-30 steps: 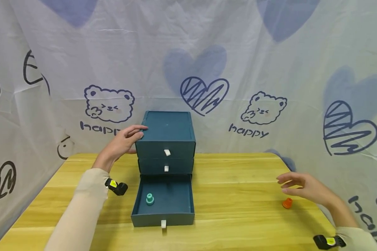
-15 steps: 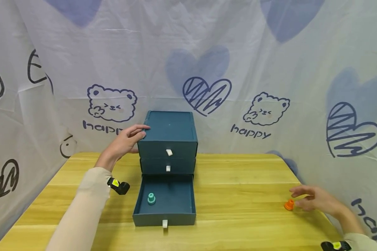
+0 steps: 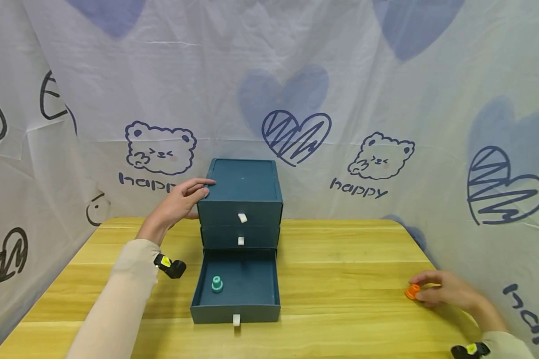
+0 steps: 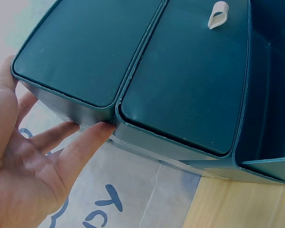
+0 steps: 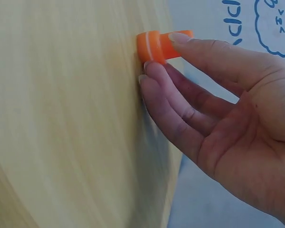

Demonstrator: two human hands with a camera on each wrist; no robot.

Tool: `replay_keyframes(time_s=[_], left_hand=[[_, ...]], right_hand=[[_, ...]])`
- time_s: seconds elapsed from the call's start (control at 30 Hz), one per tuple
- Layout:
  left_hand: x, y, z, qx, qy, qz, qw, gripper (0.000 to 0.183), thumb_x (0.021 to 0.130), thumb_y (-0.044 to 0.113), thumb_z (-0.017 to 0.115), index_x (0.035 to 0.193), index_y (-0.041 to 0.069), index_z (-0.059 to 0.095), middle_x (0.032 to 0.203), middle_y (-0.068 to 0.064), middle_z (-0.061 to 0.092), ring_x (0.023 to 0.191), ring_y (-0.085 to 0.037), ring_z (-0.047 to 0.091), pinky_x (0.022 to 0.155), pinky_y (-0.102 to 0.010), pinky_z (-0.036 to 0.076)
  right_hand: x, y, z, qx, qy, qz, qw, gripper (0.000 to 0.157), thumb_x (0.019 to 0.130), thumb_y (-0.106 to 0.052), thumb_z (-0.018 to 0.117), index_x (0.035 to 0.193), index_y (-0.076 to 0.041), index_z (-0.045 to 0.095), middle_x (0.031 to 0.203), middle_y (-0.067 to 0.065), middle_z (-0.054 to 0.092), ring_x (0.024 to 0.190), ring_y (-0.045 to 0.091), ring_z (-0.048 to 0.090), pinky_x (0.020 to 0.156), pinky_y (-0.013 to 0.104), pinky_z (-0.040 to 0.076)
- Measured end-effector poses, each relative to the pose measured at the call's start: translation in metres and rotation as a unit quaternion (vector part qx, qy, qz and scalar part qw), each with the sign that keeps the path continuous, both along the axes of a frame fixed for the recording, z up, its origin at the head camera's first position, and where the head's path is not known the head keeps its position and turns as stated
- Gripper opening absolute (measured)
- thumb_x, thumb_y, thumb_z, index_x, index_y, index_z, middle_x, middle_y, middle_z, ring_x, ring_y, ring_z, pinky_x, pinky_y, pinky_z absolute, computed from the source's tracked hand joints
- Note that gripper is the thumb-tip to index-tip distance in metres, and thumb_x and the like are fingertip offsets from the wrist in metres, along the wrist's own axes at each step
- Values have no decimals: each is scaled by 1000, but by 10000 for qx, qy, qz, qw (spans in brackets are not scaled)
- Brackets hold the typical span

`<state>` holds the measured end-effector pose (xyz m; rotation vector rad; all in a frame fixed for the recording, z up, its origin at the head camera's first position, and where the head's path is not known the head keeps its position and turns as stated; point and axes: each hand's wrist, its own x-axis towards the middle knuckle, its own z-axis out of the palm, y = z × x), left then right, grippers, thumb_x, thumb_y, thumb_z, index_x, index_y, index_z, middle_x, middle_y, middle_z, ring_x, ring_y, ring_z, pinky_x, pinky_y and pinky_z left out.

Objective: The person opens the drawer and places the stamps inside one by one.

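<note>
At the right of the table my right hand [image 3: 449, 293] pinches a small orange stepped plug [image 3: 412, 291], wide at its base and narrower above. In the right wrist view the thumb lies on the narrow end of the plug [image 5: 154, 46], with fingertips at its wide end near the tabletop. My left hand [image 3: 172, 209] rests against the left side of a dark teal drawer cabinet [image 3: 242, 182]. Its straight fingers touch the side wall in the left wrist view. The cabinet's bottom drawer [image 3: 233, 314] is pulled out, and a mint-green stepped plug [image 3: 216, 284] stands inside it, toward the left.
Two upper drawers with white pull tabs [image 3: 242, 218] are closed. The cabinet stands on a yellow wood-grain table [image 3: 341, 279]. White cloth [image 3: 215, 75] printed with hearts and bears hangs behind and at both sides.
My right hand has come down beside the orange plug and closed its fingers and thumb on it. The left hand stays at the cabinet. The head view has shifted slightly.
</note>
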<state>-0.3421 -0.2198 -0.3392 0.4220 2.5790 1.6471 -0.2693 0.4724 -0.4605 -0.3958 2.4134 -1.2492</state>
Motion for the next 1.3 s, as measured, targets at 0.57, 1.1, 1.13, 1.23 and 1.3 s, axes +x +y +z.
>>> replay_keyframes(time_s=[0.57, 1.1, 1.13, 1.23, 1.3], left_hand=[[-1, 0, 2, 24, 19, -14, 10000, 46, 110, 38, 47, 154, 22, 46, 169, -16, 29, 154, -43, 31, 105, -64, 51], [0, 1, 0, 39, -22, 5, 10000, 46, 110, 38, 47, 154, 22, 46, 169, -17, 29, 154, -44, 31, 106, -65, 50], [0, 1, 0, 39, -19, 0, 10000, 46, 111, 38, 47, 154, 22, 46, 169, -17, 29, 154, -44, 31, 105, -65, 50], [0, 0, 0, 39, -15, -4, 10000, 46, 111, 38, 46, 154, 21, 46, 169, -17, 29, 154, -43, 31, 105, -65, 51], [0, 0, 0, 44, -14, -10, 10000, 46, 111, 38, 46, 154, 21, 46, 169, -17, 29, 154, -43, 30, 106, -64, 51]], right_hand=[[-14, -45, 14, -498, 137, 255, 9983, 32, 97, -6, 68, 120, 14, 61, 108, 1, 71, 89, 10, 72, 76, 28, 64], [-31, -113, 43, -196, 705, 715, 9948, 29, 95, -10, 73, 117, 7, 67, 103, 10, 73, 82, 9, 71, 73, 28, 63], [-32, -116, 43, -138, 717, 704, 9948, 29, 95, -10, 73, 117, 7, 67, 103, 11, 73, 81, 10, 71, 72, 28, 63], [-37, -124, 43, -43, 723, 675, 9951, 29, 94, -12, 74, 117, 6, 68, 104, 14, 73, 80, 11, 70, 72, 27, 62], [-39, -130, 44, -38, 708, 689, 9951, 30, 94, -12, 74, 118, 5, 68, 105, 16, 73, 81, 12, 71, 73, 28, 63]])
